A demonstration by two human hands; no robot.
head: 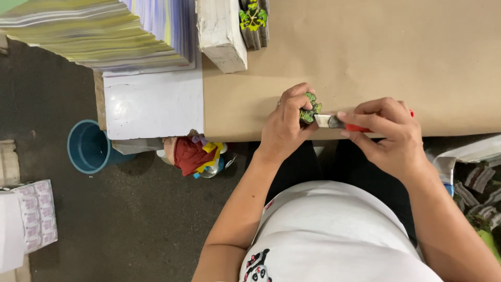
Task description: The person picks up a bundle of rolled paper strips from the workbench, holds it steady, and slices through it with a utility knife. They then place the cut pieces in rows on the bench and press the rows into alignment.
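Fingers of the left hand [286,121] pinch the small green cutout [309,109]; the right hand [386,133] grips the red-handled utility knife [342,123] (a slip could nick fingertips).

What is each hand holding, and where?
Left hand pinches a small green flower-shaped cutout by its edges; right hand grips a red-handled utility knife by its handle.
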